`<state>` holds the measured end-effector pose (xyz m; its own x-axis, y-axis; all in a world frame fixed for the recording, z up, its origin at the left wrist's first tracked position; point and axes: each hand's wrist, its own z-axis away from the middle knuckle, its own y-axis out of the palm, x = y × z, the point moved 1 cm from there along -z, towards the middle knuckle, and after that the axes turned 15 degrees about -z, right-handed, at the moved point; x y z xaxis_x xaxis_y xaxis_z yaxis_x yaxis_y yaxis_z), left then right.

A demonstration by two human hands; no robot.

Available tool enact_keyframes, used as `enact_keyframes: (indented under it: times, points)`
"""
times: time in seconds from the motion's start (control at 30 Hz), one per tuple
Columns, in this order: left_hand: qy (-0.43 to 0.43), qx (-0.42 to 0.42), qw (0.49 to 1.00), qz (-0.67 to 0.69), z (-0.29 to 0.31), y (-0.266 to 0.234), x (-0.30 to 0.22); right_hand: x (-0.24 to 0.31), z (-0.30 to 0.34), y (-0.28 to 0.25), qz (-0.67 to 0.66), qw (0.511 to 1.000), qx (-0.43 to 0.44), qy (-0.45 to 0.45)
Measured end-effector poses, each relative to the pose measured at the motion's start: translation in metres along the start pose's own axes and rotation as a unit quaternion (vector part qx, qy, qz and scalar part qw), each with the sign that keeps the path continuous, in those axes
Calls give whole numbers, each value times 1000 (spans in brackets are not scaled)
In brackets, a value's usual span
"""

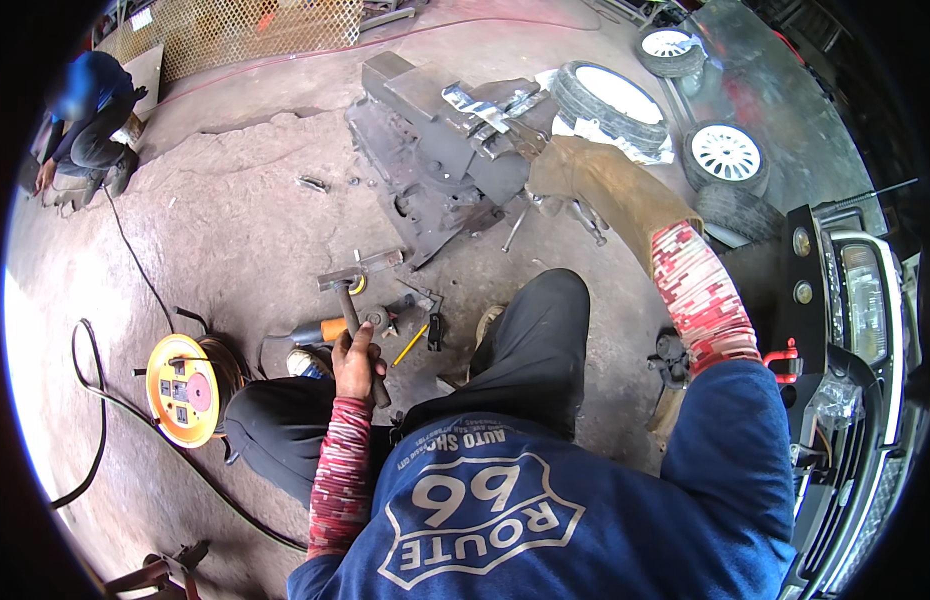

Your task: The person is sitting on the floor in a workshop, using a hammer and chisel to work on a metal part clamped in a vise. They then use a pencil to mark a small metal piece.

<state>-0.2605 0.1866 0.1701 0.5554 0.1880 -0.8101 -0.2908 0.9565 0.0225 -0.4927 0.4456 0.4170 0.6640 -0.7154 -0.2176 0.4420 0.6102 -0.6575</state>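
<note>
Toward eight o'clock from the view's middle, the hammer (347, 308) sat in the left hand (355, 364), grasped by its handle, head pointing toward eleven. At one, the gloved right hand (567, 170) reached beside the vise (417, 95) at twelve; whether it gripped anything, I could not tell. Good striking probably called for keeping that glove clear. Wheels (725, 153) lay at two, a cable reel (185, 390) at eight.

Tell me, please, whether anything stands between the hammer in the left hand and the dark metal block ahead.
A flat metal piece lies between the hammer and the dark metal block, apparently low on the floor; nothing visible rises to bar the way. The gloved right hand is off to the right.
</note>
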Motion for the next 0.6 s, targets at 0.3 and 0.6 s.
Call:
enact_keyframes:
  times: [0.3, 0.6]
  points:
    - [5, 4, 999, 33, 4, -1, -4, 14, 19, 5, -203, 968, -67, 134]
    - [11, 9, 999, 37, 3, -2, 2, 13, 12, 2, -295, 929, -70, 211]
